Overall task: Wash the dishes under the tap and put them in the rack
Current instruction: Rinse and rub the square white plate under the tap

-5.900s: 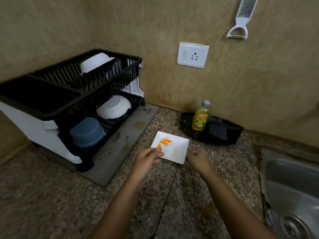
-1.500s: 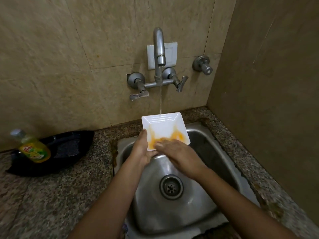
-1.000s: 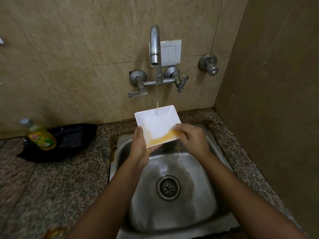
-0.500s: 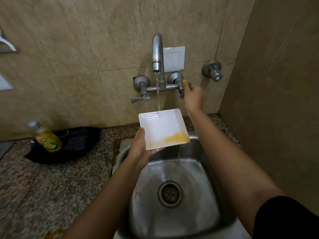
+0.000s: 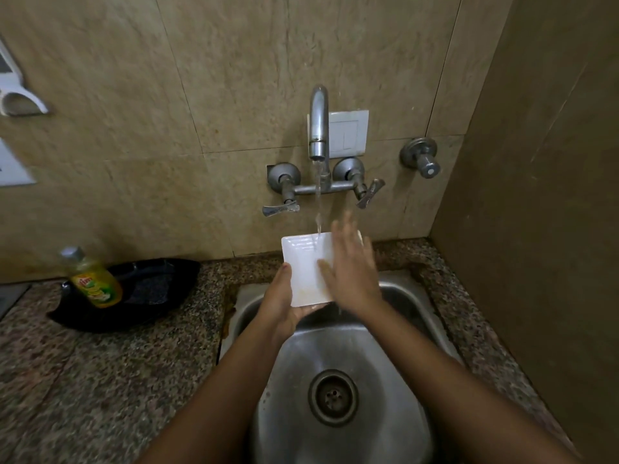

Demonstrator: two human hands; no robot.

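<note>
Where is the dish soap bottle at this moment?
Head view, left side: the yellow dish soap bottle stands at the black tray's left end on the granite counter, left of the sink.

Speckled granite counter [image 5: 100, 380] — a black tray [image 5: 150, 289] on it, steel sink [image 5: 351, 349] inset.

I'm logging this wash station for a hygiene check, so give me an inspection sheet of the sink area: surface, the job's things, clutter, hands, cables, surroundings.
Surface: speckled granite counter around a steel sink.
Job's things: white square plate held over the sink under the running tap; faint yellowish trace near its lower edge.
Clutter: yellow dish soap bottle at the left end of a black tray, left of the sink.
Hands: left hand grips the plate's left edge; right hand lies flat over the plate's face, fingers straight, blurred.
Cables: nothing seen.
Surroundings: beige tiled wall, white switch plate behind the tap, separate valve to its right.
</note>
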